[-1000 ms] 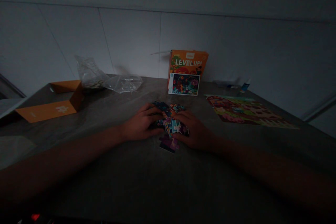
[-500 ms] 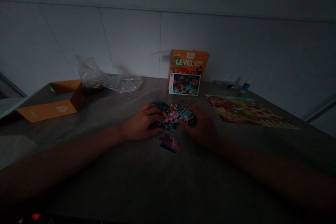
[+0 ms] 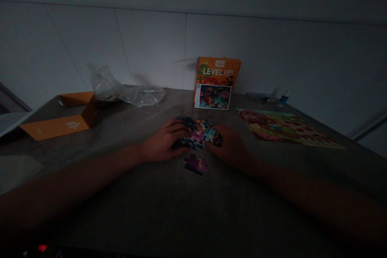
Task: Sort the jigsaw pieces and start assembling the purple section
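Left hand [image 3: 165,142] loosely open; right hand [image 3: 230,145] curled, grip unclear; seemingly gathering puzzle pieces [image 3: 197,136]; next move likely needs light touch.

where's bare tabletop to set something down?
Bare: near tabletop, this side of the loose purple pieces; also between orange tray and left hand. Crowded: puzzle pile between it and right hand; back edge, with plastic bags and LEVEL UP! box.

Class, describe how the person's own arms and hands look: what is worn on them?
The left grip and right grip are bare human hands without gloves. The left forearm and right forearm are uncovered too, with no sleeve, watch or bracelet visible. It is too dim to rule out small rings or markings.
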`<move>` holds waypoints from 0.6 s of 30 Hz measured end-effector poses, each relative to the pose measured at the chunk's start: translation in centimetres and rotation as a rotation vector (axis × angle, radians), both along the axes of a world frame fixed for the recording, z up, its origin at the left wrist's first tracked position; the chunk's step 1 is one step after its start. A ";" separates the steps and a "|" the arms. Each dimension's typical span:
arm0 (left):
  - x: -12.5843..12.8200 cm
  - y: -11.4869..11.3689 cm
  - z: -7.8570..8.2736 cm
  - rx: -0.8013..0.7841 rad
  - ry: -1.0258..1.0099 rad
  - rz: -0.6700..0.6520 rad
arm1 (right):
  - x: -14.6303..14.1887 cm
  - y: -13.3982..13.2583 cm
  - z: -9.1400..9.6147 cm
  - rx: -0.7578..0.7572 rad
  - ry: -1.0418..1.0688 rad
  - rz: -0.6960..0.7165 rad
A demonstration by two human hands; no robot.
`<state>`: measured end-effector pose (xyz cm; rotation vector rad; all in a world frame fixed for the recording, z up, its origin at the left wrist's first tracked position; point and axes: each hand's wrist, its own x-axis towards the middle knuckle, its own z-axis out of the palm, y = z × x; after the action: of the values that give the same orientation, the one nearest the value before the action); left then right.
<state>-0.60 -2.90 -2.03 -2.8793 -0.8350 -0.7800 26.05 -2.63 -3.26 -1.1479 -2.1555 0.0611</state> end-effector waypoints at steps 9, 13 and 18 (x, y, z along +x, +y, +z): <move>0.2 -0.2 -0.2 0.006 0.070 0.012 | -0.1 0.3 -0.7 0.013 -0.036 0.000; 0.5 -0.4 -0.3 -0.012 0.044 0.002 | -0.1 0.5 -0.8 0.038 -0.013 0.050; 0.4 -0.4 -0.3 0.005 0.056 -0.045 | 0.1 0.5 -0.8 0.021 -0.003 0.116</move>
<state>-0.16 -3.33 -2.33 -2.9108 -0.7634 -0.6999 26.13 -2.10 -4.07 -1.0111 -2.2184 0.0884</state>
